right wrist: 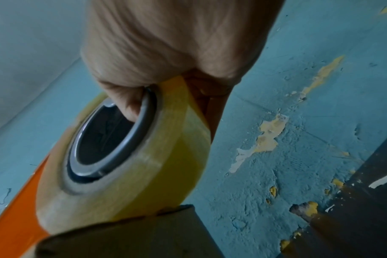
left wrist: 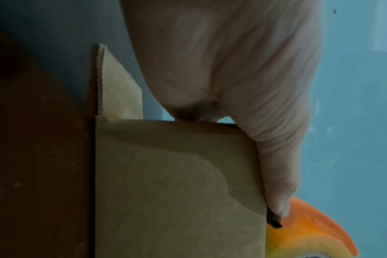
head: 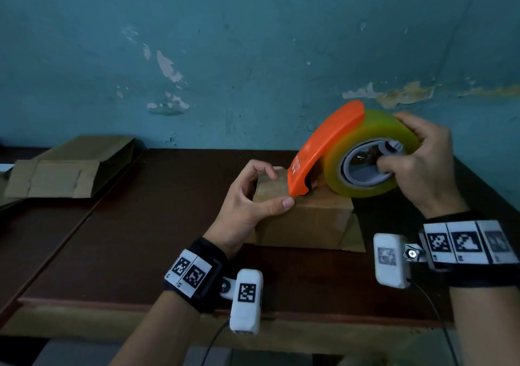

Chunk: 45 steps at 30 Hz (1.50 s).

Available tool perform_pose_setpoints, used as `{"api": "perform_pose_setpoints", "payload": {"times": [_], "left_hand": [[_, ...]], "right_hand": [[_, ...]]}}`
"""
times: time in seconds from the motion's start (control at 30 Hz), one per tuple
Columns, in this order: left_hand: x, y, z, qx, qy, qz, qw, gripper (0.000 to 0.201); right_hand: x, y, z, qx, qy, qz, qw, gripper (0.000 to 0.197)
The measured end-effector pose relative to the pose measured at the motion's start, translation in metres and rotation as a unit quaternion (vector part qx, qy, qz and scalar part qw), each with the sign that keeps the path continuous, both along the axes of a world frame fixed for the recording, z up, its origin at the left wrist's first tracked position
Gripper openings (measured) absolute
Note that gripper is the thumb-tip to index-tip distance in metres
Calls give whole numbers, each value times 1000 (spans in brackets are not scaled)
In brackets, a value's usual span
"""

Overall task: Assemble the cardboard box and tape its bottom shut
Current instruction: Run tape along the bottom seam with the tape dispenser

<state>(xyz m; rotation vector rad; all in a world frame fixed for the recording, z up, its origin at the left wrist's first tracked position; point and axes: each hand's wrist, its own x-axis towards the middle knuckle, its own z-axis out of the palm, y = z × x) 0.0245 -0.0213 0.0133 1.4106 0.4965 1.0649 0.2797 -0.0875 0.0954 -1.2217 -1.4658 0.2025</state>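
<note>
Both hands are busy: my left hand (head: pixel 247 199) grasps the left end of the cardboard box (head: pixel 306 219), thumb along its near top edge and fingers curled over the top. My right hand (head: pixel 422 163) grips the tape dispenser (head: pixel 323 151), fingers hooked into the core of its yellowish tape roll (head: pixel 374 154); the orange nose presses on the box top beside my left thumb. That box sits toward the desk's (head: pixel 140 239) back edge, right of centre. Flattened cardboard (head: pixel 56 174) lies at the far left.
</note>
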Motion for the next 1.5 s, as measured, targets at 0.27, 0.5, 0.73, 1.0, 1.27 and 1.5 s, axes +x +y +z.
{"api": "perform_pose_setpoints", "payload": {"times": [0.27,0.5,0.73,1.0,1.27,1.5], "left_hand": [[-3,1,1,-10,-4,-25,1000,37],[-1,-1,4,3,-16,-18,1000,31],[1,2,3,-18,-24,8,1000,53],[-1,1,6,-41,11,41,998,86],[-2,0,10,-38,54,18,998,63],[4,10,17,-50,100,72,991,30]], "right_hand": [[1,2,-3,7,13,4,1000,37],[6,6,-20,17,144,44,988,33],[-28,17,-55,102,384,22,917,29],[-45,18,-61,80,355,-4,931,35],[-43,22,-60,78,344,-16,936,34],[-43,24,-62,77,338,-39,937,35]]}}
